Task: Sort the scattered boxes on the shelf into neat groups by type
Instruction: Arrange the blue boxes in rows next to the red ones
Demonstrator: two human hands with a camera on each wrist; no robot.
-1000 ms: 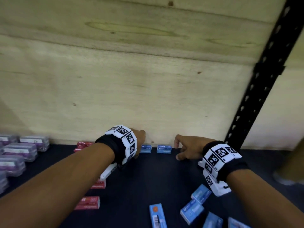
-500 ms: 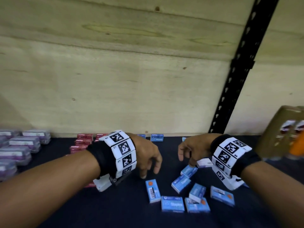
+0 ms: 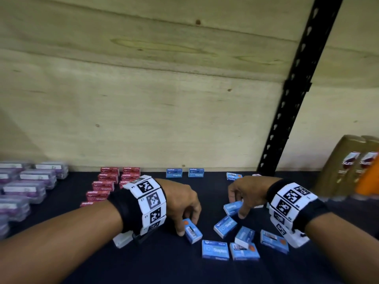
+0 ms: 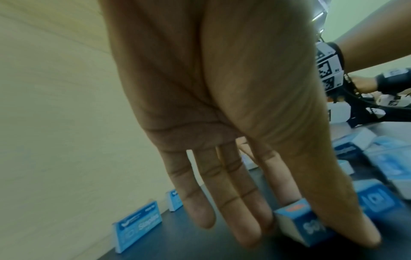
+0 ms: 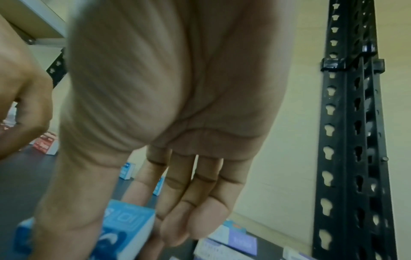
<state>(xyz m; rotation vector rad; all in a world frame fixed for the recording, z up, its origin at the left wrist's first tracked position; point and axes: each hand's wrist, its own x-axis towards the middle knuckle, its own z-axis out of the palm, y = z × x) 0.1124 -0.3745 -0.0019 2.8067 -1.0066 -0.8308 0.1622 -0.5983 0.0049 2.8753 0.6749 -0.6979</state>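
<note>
Blue staple boxes (image 3: 225, 226) lie scattered on the dark shelf (image 3: 164, 263), looking small, rigid and light; left hand (image 3: 180, 203) and right hand (image 3: 244, 191) each pinch one by its long sides.

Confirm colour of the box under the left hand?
Blue staple box, orange mark on top; clearest in the head view.

Small blue staple boxes (image 3: 225, 226) lie scattered on the dark shelf (image 3: 164, 263).
</note>
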